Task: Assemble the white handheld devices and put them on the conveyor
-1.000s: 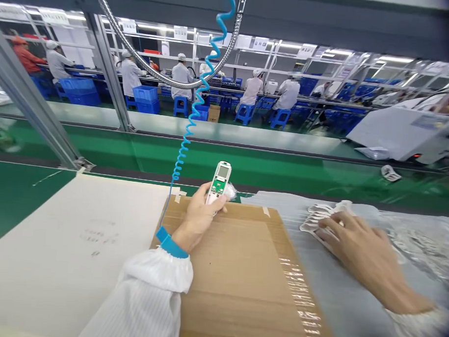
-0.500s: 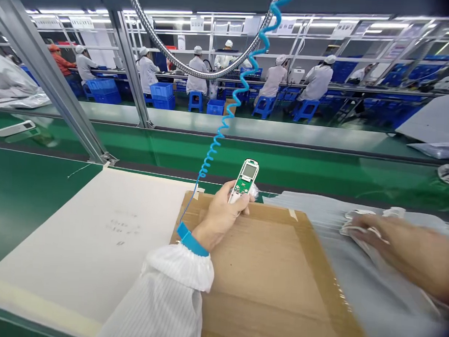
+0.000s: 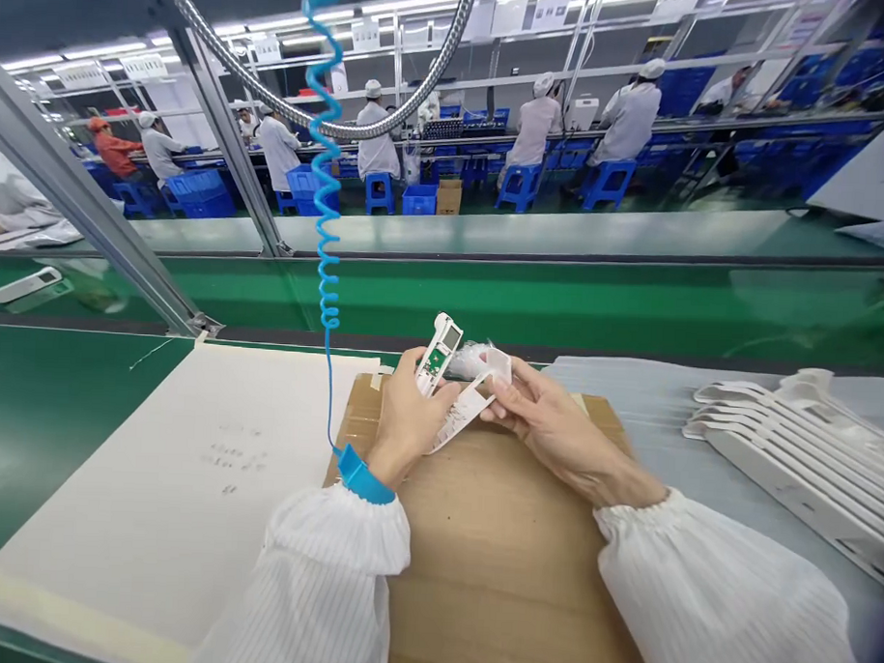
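Note:
My left hand (image 3: 406, 417) is closed round a white remote-control body (image 3: 439, 351) whose green circuit board and small screen face up. My right hand (image 3: 547, 422) pinches a white plastic cover (image 3: 475, 400) with rows of button holes and holds it against the remote body, just above a brown cardboard sheet (image 3: 492, 546). A blue wrist strap (image 3: 362, 476) sits on my left wrist, and its coiled blue cord (image 3: 324, 211) rises overhead. A row of white plastic covers (image 3: 786, 435) lies to the right on clear plastic film.
A white sheet (image 3: 161, 476) covers the bench to the left. A green conveyor belt (image 3: 559, 307) runs behind, with a white remote (image 3: 27, 283) on it at far left. A metal post (image 3: 84, 203) and a flexible metal hose (image 3: 333, 125) stand ahead. People in white coats work at far benches.
My right hand left the stack of covers at the right, picked one up and brought it to the remote body in my left hand. The view swung left.

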Demonstrator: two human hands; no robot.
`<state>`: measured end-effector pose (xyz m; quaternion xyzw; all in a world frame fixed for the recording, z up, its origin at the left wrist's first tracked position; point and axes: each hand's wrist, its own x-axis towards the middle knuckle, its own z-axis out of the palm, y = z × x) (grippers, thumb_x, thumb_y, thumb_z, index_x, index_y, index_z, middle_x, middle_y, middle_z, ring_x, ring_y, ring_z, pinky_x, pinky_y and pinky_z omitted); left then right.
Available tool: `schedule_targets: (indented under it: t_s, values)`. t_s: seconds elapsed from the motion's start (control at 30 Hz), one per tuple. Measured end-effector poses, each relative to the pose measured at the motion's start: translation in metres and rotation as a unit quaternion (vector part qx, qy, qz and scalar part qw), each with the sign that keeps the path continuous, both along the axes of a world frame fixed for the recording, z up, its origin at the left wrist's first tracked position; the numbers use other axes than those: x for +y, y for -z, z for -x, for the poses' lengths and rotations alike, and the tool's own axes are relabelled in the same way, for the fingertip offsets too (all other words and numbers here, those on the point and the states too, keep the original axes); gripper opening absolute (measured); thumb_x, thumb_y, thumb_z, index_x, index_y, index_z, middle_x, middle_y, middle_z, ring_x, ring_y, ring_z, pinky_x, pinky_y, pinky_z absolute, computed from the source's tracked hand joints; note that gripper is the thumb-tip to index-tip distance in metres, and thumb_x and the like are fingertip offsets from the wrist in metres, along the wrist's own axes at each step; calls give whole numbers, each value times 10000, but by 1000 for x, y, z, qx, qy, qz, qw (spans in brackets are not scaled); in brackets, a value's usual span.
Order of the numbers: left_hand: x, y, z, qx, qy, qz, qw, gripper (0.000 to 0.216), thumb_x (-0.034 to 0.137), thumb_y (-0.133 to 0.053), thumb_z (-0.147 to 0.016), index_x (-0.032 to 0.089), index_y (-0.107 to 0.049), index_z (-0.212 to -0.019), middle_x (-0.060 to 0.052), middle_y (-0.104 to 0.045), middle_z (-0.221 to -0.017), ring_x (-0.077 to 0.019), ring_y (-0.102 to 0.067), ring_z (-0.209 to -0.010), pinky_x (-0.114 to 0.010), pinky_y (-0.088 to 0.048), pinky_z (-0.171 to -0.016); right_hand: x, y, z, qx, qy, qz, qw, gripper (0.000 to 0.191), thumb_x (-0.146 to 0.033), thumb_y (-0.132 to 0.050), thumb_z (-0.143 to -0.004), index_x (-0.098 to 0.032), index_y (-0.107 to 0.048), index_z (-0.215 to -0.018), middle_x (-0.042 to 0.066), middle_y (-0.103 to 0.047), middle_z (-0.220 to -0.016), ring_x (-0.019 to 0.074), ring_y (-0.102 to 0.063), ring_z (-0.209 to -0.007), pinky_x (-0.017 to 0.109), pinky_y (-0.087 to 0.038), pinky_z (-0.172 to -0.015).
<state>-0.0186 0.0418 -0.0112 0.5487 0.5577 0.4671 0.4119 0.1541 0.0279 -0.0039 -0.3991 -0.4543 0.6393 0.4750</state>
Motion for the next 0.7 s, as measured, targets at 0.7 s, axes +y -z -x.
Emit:
schedule_targets:
  t_s: [0.7]
  values:
    - [-11, 4, -6, 110, 121, -151, 975, 315, 316, -662, -930, 273, -687, -1241, -45, -689, -1305, -230, -607, -1220, -398, -449, -1087, 1, 18, -29, 70, 79, -35, 994, 337, -477, -824, -806, -234, -765, -1031, 50, -751, -1161, 232, -686, -1114, 432, -504, -1081]
